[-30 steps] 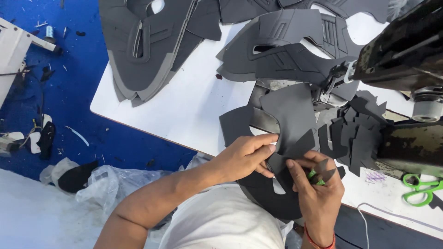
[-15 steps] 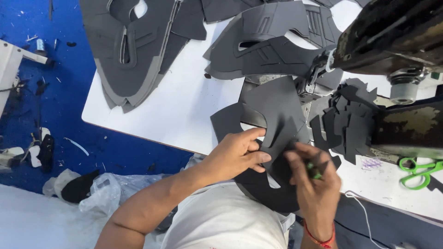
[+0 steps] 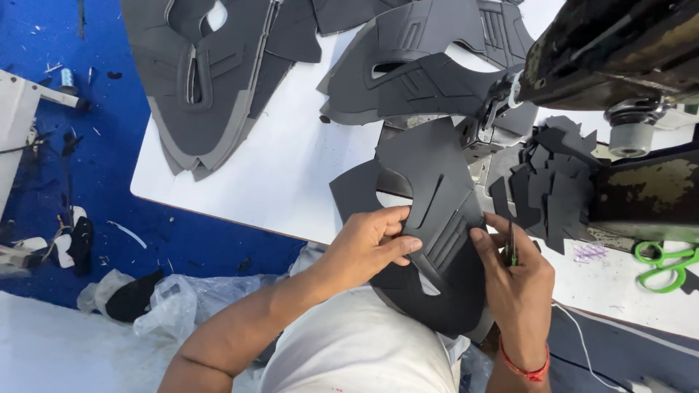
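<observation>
Across the white worktop (image 3: 291,175) lie stacks of cut grey foam panels (image 3: 211,80), with a dark sewing machine (image 3: 619,51) at the right edge. Near the front edge, both hands press a grey shaped panel (image 3: 429,211) flat, its top under the machine head. Left hand (image 3: 368,244) rests with fingers spread on the panel; right hand (image 3: 513,280) pins its right edge while closed around a small green tool (image 3: 511,251). Keeping the layers aligned and flat looks wise. Green scissors (image 3: 666,266) lie nearby.
</observation>
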